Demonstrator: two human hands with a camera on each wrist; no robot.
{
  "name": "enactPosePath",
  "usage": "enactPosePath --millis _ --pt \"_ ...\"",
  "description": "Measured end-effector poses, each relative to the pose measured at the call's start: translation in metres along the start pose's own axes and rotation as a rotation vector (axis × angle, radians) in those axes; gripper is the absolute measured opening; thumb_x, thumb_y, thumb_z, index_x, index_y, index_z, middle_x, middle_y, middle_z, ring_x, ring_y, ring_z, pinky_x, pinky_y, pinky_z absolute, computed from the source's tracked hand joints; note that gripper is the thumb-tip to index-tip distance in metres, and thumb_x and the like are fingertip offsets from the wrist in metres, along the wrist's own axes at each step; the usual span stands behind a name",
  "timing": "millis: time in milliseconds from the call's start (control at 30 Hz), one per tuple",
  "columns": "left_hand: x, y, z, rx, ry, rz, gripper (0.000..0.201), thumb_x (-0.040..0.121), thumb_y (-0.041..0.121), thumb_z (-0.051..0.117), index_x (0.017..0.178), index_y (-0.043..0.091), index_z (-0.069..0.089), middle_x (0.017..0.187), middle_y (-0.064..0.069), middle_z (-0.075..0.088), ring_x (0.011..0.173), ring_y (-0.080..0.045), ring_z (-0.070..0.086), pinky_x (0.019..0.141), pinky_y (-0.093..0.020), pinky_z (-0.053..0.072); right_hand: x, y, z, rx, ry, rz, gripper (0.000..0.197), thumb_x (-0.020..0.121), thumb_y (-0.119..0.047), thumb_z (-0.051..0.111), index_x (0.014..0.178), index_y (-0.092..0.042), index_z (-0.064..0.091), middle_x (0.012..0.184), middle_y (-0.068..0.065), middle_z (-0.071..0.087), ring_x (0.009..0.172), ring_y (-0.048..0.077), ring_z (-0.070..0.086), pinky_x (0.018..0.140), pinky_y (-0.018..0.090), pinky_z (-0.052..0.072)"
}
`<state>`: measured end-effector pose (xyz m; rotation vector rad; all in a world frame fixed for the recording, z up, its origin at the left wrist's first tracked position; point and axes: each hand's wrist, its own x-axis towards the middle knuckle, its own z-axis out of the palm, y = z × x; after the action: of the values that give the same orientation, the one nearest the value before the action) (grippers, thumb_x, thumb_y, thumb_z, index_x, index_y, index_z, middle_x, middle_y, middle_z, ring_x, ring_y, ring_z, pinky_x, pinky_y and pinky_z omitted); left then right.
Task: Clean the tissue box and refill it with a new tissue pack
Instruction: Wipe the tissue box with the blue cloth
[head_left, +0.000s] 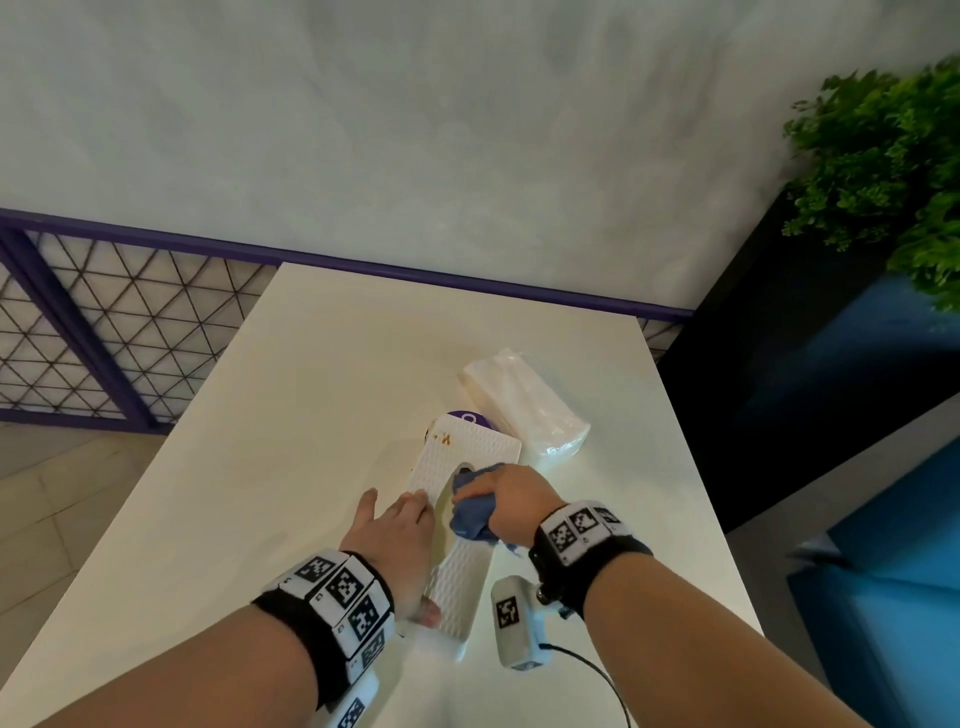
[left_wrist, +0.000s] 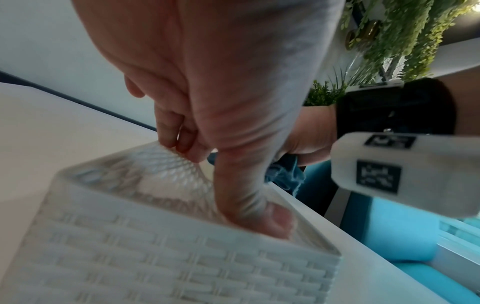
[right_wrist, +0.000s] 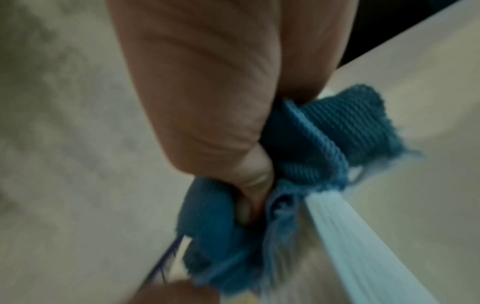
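A white woven-pattern tissue box (head_left: 457, 587) lies lengthwise on the white table (head_left: 311, 415), with brown stains (head_left: 444, 439) near its far end. My left hand (head_left: 400, 545) holds the box from the left; its thumb (left_wrist: 259, 216) presses on the top near the close end and its fingers curl onto the top further along. My right hand (head_left: 506, 493) grips a bunched blue cloth (head_left: 472, 519) and presses it on the box top beside the oval opening (head_left: 445, 501). The new tissue pack (head_left: 524, 410), in clear wrap, lies just past the box on the right.
A purple round object (head_left: 465, 418) shows behind the box's far end. A purple-framed mesh railing (head_left: 104, 322) runs behind the table. A dark planter with green plants (head_left: 893, 156) and blue seating (head_left: 883, 571) stand to the right.
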<state>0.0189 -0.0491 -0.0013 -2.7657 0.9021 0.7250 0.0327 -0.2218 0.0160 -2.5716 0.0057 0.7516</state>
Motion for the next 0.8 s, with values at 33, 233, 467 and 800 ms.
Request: enactPosePath --millis 33,233,467,800 --pt "0.0 0.0 -0.001 -0.005 0.005 0.007 0.116 0.072 0.068 0.064 0.152 0.007 0.007 0.161 -0.007 0.003 0.149 -0.019 0.003 0.115 -0.053 -0.007 -0.01 0.003 0.0 0.185 0.047 0.008 0.03 0.075 -0.01 0.063 0.104 -0.012 0.072 0.092 0.017 0.071 0.078 0.012 0.069 0.07 0.031 0.057" --pt "-0.001 -0.024 -0.011 0.086 -0.015 0.151 0.12 0.067 0.058 0.074 0.153 0.01 0.006 0.162 -0.002 0.004 0.148 -0.014 0.007 0.115 -0.052 -0.003 -0.034 0.034 -0.015 0.66 0.518 0.144 0.024 0.084 -0.002 0.062 0.095 -0.024 0.064 0.085 0.006 0.067 0.085 0.024 0.065 0.072 0.031 0.054" --pt "-0.014 -0.053 -0.014 -0.002 0.053 -0.002 0.12 0.068 0.068 0.067 0.153 0.015 0.001 0.163 0.002 0.0 0.147 -0.011 0.014 0.115 -0.05 0.004 -0.044 0.041 -0.032 0.653 0.793 0.187 0.028 0.088 -0.011 0.061 0.115 -0.018 0.059 0.096 0.008 0.067 0.089 0.028 0.065 0.078 0.035 0.054" --pt "-0.015 -0.056 -0.004 0.005 0.029 -0.08 0.102 0.068 0.069 0.066 0.148 0.021 0.025 0.158 0.007 0.022 0.136 -0.014 0.036 0.11 -0.047 0.016 -0.006 -0.017 0.049 -0.038 0.246 0.462 0.082 0.093 -0.03 0.051 0.149 0.001 0.0 0.159 0.019 0.005 0.146 0.033 0.012 0.118 0.044 0.02"
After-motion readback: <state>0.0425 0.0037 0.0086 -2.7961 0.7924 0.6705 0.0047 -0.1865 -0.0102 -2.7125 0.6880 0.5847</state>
